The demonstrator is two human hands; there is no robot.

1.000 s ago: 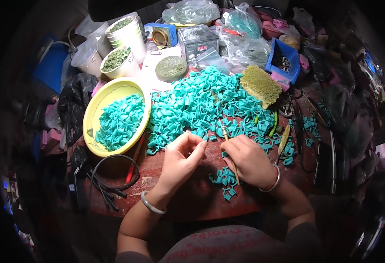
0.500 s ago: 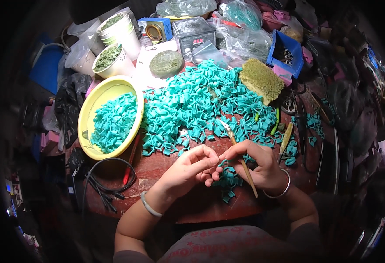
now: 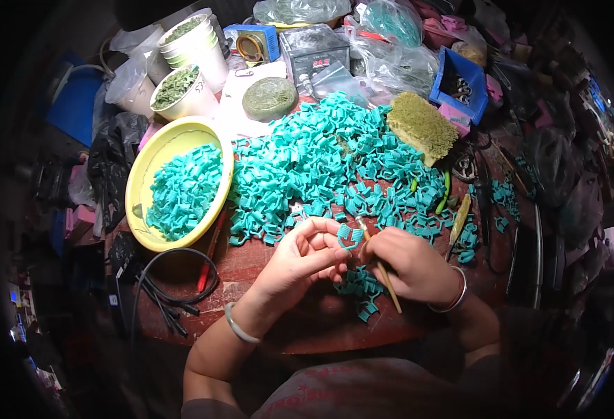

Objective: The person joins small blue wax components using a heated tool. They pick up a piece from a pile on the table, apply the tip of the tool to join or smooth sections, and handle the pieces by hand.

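Note:
A small turquoise bracket-like piece (image 3: 349, 237) is pinched upright between the thumb and fingers of my left hand (image 3: 303, 255). Close beside it, my right hand (image 3: 412, 262) grips a slim wooden-handled knife (image 3: 389, 285), its tip raised near the piece. Whether the tip touches the piece I cannot tell. Below and between my hands lies a small cluster of similar pieces (image 3: 367, 288). Beyond them spreads a big heap of loose turquoise pieces (image 3: 300, 164). To the left, a tilted yellow bowl (image 3: 136, 209) holds many more.
On the red tabletop (image 3: 307, 328) are a black cable (image 3: 143, 286) and a second knife (image 3: 461, 220) at right. Behind the heap stand a green round block (image 3: 270, 98), a rough yellow-green sponge (image 3: 422, 129), a blue bin (image 3: 458, 105), white cups (image 3: 202, 101) and plastic bags (image 3: 391, 59).
My right hand has turned, palm down, and drawn slightly away from my left, keeping hold of the knife. The turquoise piece now shows upright in my left fingertips. The whole view shifted slightly.

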